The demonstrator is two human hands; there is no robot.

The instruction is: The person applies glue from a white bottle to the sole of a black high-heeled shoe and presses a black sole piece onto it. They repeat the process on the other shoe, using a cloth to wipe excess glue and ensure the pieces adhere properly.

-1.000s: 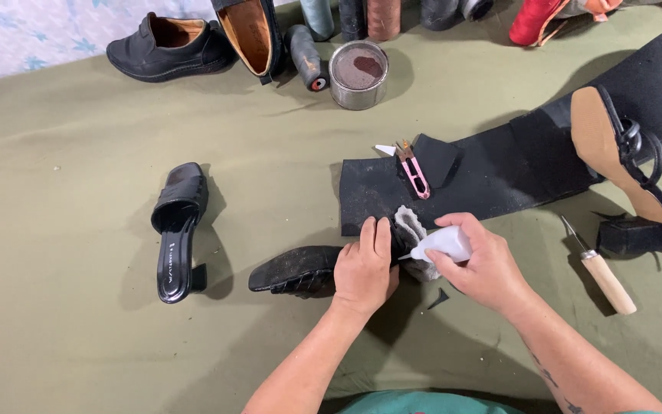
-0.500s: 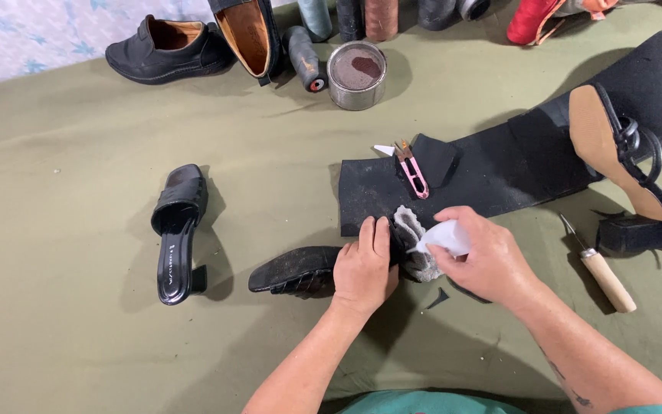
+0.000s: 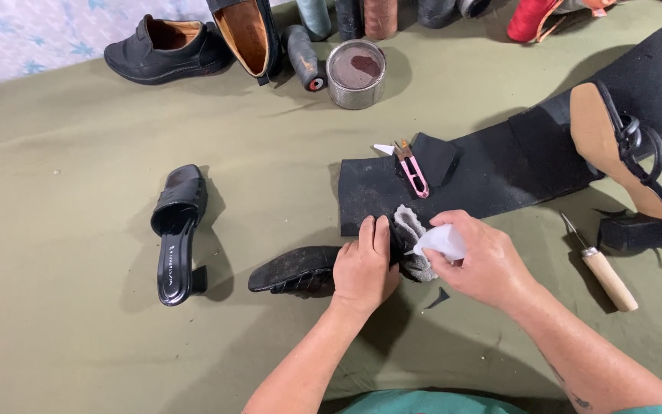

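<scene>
Head view, landmark = black rubber sheet (image 3: 515, 165) lying on the olive cloth (image 3: 63, 337).

Left hand (image 3: 363, 268): palm down, fingers together, pressing a black heeled sandal (image 3: 293, 271) flat just below the sheet's near-left corner. Toe end sticks out to the left of the hand; the rest is under the palm.

Right hand (image 3: 484, 261): just right of the left hand, fingers clamped on a small white squeeze bottle (image 3: 438, 241), nozzle pointing left at the grey patch (image 3: 414, 245) on the sandal between the two hands. Can't tell if the nozzle touches it.

On the sheet: pink thread snips (image 3: 414, 170) near its left end, a tan-soled black sandal (image 3: 628, 165) on its side at the right end, heel hanging off the near edge.

Wooden-handled awl (image 3: 603, 268) just below the sheet's right part, beside that heel.

Second black heeled sandal (image 3: 178, 234) well left of the sheet, sole down, heel toward the camera.

Beyond the sheet: open metal tin (image 3: 355, 73) with brownish contents, thread spool (image 3: 302, 55) lying beside it, black loafer (image 3: 166, 47) further left, another shoe with a tan lining (image 3: 245, 31) leaning next to it. Red shoe (image 3: 534, 15) at the top edge.
</scene>
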